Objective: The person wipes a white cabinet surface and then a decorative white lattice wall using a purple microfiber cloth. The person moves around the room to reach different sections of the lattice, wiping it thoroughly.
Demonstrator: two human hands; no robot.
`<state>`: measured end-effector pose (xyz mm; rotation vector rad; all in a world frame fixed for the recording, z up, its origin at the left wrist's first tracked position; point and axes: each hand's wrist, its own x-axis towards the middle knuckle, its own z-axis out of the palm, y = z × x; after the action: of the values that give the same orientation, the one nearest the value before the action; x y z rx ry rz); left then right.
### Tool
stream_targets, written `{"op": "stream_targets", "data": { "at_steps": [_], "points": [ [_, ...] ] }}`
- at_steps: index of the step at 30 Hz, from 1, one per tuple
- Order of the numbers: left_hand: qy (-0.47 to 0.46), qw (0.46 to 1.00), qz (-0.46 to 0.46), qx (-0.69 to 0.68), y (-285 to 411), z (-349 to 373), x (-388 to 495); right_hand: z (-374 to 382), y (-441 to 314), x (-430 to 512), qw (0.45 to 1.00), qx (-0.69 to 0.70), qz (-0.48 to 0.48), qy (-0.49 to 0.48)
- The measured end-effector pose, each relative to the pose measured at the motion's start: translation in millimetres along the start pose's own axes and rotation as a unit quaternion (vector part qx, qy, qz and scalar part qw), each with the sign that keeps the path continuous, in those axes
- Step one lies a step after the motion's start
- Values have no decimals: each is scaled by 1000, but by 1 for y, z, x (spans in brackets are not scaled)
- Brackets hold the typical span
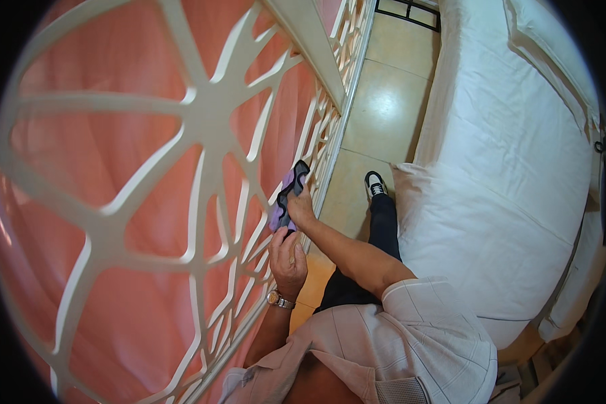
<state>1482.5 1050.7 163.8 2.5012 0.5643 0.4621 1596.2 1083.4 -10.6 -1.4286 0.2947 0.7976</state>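
My right hand (300, 206) is closed around a folded purple and grey cloth (286, 194) with wavy black edging. It holds the cloth close against a cream openwork lattice screen (207, 116). Just below, the fingertips of my left hand (287, 262) meet the lower end of the cloth, with the thumb apart from it. Whether those fingers grip the cloth is not clear. A metal wristwatch (279, 299) is on my left wrist. Behind the lattice hangs a pink curtain (146, 202), seen through the openings.
To my right stands a bed with a white cover (495, 202), its side close to my leg. A strip of tiled floor (384, 101) runs between bed and screen, with my shoe (375, 185) on it. A black metal frame (409, 12) stands at the far end.
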Motion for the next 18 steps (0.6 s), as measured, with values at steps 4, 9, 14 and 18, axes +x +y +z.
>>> {"op": "stream_targets", "data": {
  "at_steps": [4,9,14,18],
  "points": [
    [2,999,-34,13,6,24,17,-15,-47,38,998,-33,-5,49],
    [5,999,-43,8,-1,52,38,-28,-102,128,969,-29,-170,179],
    [5,998,-63,-2,-29,77,49,-70,-147,201,931,-102,-259,238],
    [-1,994,-106,10,-57,89,21,-53,-83,186,948,-128,-242,162]
  ]
}}
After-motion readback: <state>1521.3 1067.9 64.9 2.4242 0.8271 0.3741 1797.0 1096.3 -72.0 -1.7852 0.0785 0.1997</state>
